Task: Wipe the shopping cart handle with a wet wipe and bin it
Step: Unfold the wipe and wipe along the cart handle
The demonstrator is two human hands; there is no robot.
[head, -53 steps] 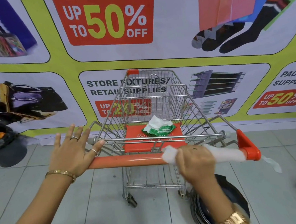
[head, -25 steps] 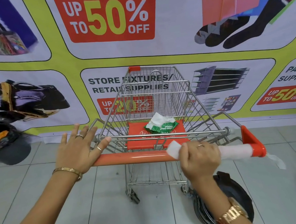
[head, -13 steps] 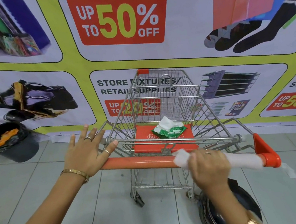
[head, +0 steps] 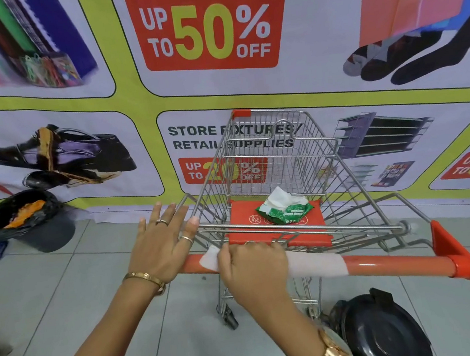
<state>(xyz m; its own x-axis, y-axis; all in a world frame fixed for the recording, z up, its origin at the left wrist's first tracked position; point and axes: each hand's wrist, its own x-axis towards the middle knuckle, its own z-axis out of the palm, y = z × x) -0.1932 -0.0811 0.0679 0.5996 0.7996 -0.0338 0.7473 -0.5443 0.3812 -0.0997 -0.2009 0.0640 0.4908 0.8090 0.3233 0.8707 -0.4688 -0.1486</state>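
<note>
Head view: right hand (head: 254, 268) grips wipe (head: 313, 263) on handle (head: 394, 266); left hand (head: 159, 247) spread; bin (head: 383, 334) below.

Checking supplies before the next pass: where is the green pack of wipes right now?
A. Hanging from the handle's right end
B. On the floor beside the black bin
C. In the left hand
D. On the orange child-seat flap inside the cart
D: the green pack of wipes lies on the orange child-seat flap inside the cart, with a white wipe sticking out of its top, beyond both hands.
</note>
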